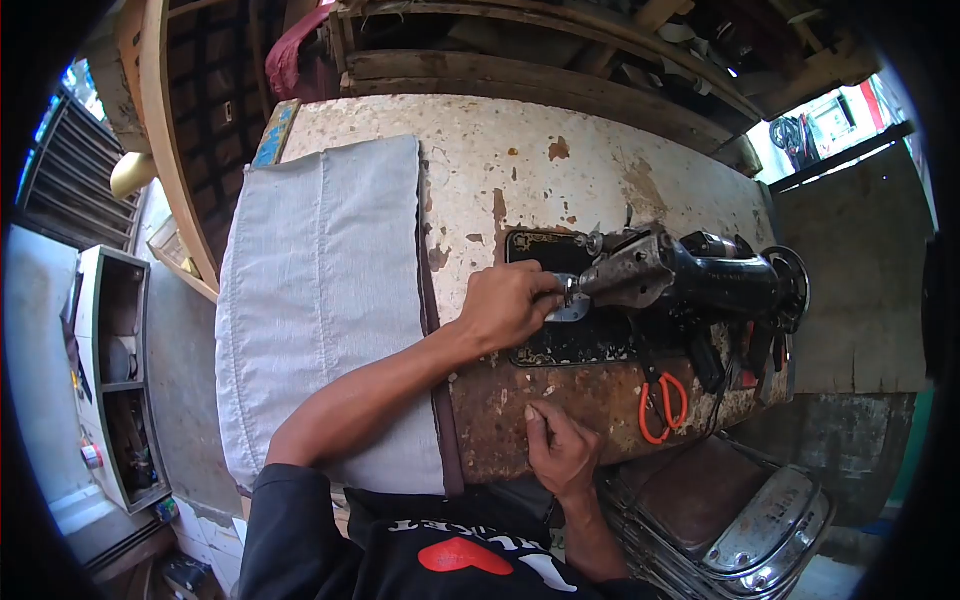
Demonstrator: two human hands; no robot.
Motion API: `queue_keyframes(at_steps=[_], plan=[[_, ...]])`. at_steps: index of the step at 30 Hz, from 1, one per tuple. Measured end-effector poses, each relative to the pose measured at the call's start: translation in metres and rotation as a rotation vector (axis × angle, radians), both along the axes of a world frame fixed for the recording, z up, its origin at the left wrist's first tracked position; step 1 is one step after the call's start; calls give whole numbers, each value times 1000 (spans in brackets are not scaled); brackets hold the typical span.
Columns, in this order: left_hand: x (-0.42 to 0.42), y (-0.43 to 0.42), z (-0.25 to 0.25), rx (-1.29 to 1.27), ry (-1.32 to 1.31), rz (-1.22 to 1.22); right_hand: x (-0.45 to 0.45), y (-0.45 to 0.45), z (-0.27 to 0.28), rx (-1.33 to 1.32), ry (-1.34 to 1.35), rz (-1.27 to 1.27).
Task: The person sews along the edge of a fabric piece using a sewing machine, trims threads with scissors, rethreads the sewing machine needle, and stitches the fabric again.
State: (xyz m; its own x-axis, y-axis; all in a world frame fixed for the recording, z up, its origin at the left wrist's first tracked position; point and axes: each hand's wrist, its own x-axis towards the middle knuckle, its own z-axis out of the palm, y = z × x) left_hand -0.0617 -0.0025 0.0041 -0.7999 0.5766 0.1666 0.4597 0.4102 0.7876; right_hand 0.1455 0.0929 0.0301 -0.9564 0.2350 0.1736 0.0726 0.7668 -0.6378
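Observation:
My left hand [505, 306] reaches across to the needle end of a black sewing machine [715, 280], its fingers closed in a pinch beside the shiny metal plate [570, 310]. What the fingertips hold, if anything, is hidden. Close to the table's front edge rests my right hand [563, 450], with curled fingers and the thumb laid along them; nothing shows in it. A light grey cloth [320, 240] with stitched seams and a dark edge lies flat under my left forearm. Orange-handled scissors [663, 408] lie in front of the machine, to the right of my right hand.
The worn white-and-brown tabletop [470, 130] carries the machine and the cloth. Stacked metal-framed chairs [720, 510] stand at the lower right. A wooden rack [540, 85] runs behind the table. An open white cabinet [120, 380] stands on the left.

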Motion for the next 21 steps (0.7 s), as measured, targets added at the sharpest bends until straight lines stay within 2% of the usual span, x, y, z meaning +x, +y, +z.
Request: queue_keyframes(at_steps=[2, 15, 17, 21], plan=[[-2, -1, -6, 91, 2, 22, -2, 0, 1, -12, 17, 5], [5, 3, -10, 197, 37, 84, -5, -2, -4, 4, 13, -5], [5, 4, -10, 210, 46, 100, -4, -4, 1, 16, -72, -47], [5, 3, -11, 231, 74, 84, -5, -4, -2, 40, -81, -61]])
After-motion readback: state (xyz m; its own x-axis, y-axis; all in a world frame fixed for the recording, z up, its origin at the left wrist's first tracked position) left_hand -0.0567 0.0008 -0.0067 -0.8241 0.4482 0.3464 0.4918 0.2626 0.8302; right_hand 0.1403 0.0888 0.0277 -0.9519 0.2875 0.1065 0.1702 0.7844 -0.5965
